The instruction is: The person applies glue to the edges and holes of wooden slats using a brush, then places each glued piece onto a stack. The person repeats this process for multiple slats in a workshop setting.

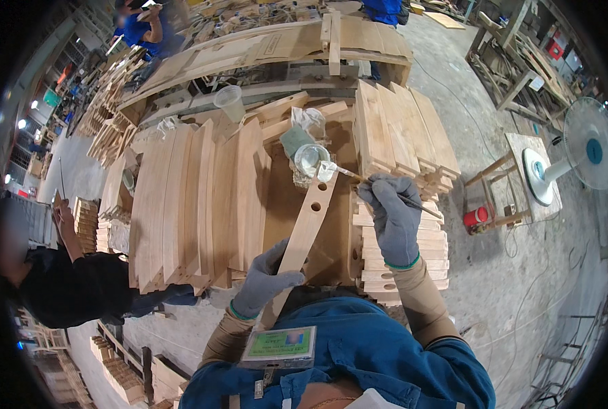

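Observation:
My left hand (264,279), in a grey glove, is wrapped round a pale wooden slat (302,230) that slants up and away from me. Two dark round holes show near the slat's far end. In my gloved right hand (394,217) is a thin brush (345,172), gripped by its handle. White, paste-like stuff coats the bristles, which are at the slat's far end; whether they touch it I cannot tell. Just beyond that end stands a clear plastic cup (310,154) with white stuff inside. A grey-green block or sponge (295,140) lies beside the cup.
Wooden slats (181,204) are stacked on the left, with more boards (399,129) and slat ends (406,255) on the right. An empty plastic cup (229,102) stands further back. A white fan (542,174) is at far right. Another person (72,286) works close on the left.

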### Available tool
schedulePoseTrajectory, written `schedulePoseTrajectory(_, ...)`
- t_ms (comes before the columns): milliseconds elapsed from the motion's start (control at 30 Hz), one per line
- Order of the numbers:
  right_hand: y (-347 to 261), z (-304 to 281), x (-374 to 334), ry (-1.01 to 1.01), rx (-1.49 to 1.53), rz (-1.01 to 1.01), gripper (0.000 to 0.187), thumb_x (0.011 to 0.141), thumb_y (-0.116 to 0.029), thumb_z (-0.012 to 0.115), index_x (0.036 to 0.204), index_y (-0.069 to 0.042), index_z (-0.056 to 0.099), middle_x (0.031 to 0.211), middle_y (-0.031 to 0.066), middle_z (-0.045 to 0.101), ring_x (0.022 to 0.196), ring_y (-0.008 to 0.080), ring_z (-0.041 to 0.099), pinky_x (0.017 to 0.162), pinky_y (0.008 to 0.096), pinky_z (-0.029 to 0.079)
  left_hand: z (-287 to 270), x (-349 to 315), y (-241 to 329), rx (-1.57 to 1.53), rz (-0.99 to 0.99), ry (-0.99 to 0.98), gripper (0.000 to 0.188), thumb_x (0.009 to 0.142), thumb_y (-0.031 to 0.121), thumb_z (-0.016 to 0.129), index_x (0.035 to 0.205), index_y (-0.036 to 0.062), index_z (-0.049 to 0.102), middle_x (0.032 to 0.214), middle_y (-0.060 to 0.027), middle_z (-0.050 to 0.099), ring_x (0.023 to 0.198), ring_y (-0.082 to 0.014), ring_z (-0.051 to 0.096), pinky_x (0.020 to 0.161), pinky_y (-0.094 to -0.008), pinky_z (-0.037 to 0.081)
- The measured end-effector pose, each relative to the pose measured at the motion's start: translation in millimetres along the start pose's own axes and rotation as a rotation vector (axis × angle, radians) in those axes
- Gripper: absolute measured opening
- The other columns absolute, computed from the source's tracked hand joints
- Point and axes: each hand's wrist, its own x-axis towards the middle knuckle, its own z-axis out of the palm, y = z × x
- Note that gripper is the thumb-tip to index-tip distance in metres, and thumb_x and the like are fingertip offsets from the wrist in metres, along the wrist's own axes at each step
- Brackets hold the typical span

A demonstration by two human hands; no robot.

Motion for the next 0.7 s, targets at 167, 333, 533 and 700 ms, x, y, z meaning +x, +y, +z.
schedulePoseTrajectory(167,-7,-5,1,-0.105,-0.038,-0.029,0.007,0.083,0.005,0.057,0.089,0.003,0.056,0.100,0.0153,0.059,0.089,0.0229,0.063,0.084,0.0336,0.054,0,-1,1,-0.031,-0.007,-0.063,0.061,0.070,-0.005,0.067,0.127,-0.0005,0.045,0.110,-0.0090,0.059,0.092,-0.0138,0.059,0.080,-0.0264,0.050)
schedulePoseTrajectory(333,-12,-21,6,-0.320,-0.195,-0.128,0.007,0.080,0.008,0.058,0.085,0.005,0.061,0.097,0.0144,0.057,0.091,0.0237,0.061,0.084,0.0332,0.053,0,-1,2,-0.017,-0.048,-0.100,0.065,0.072,-0.003,0.069,0.132,-0.0004,0.043,0.111,-0.0066,0.058,0.096,-0.0114,0.056,0.082,-0.0244,0.048)
schedulePoseTrajectory(533,-17,-15,-8,-0.257,-0.315,-0.142,0.009,0.077,0.010,0.059,0.084,0.005,0.061,0.094,0.0150,0.057,0.089,0.0245,0.061,0.080,0.0359,0.054,11,3,9,0.068,-0.061,-0.052,0.063,0.071,-0.001,0.070,0.129,-0.0009,0.045,0.111,-0.0064,0.058,0.097,-0.0113,0.055,0.082,-0.0245,0.047)
schedulePoseTrajectory(700,-13,-19,-16,-0.235,-0.043,0.015,0.013,0.073,0.013,0.059,0.080,0.002,0.055,0.092,0.0167,0.061,0.087,0.0256,0.063,0.080,0.0370,0.054,13,6,6,0.073,-0.027,-0.011,0.052,0.070,-0.005,0.062,0.120,-0.0016,0.050,0.106,-0.0138,0.061,0.086,-0.0177,0.063,0.075,-0.0304,0.055)
